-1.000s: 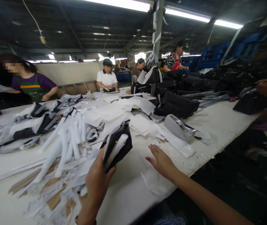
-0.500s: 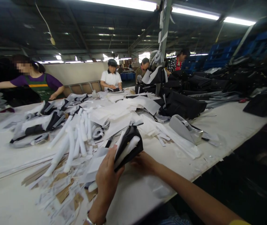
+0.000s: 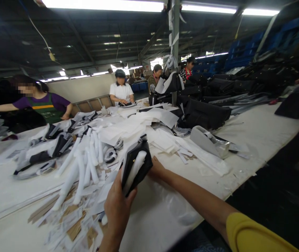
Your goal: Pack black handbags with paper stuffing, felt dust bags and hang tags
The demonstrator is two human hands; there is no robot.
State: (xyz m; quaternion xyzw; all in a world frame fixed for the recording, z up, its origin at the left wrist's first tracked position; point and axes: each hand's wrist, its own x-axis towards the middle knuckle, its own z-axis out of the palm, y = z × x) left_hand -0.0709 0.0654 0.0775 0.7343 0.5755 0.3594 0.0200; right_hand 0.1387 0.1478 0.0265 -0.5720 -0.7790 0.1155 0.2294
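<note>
A small black bag stands tilted above the table in front of me, its mouth facing me. A white roll of padding sticks up inside it. My left hand is closed around the bag's lower left side, thumb at the front edge. My right hand is at the bag's right edge; its fingers are hidden behind the bag, so their grip does not show. Left of the bag lie several white padding tubes. Clear plastic lies below my right forearm.
White sheets are heaped mid-table, with black bags behind them to the right. Wrapped straps lie at left; small packets and brown card pieces lie in front. Several people work around the table. A post rises behind the heap.
The bag has tipped more upright and moved slightly left with my left hand. My right hand has come up along its right edge. The view has shifted a little.
</note>
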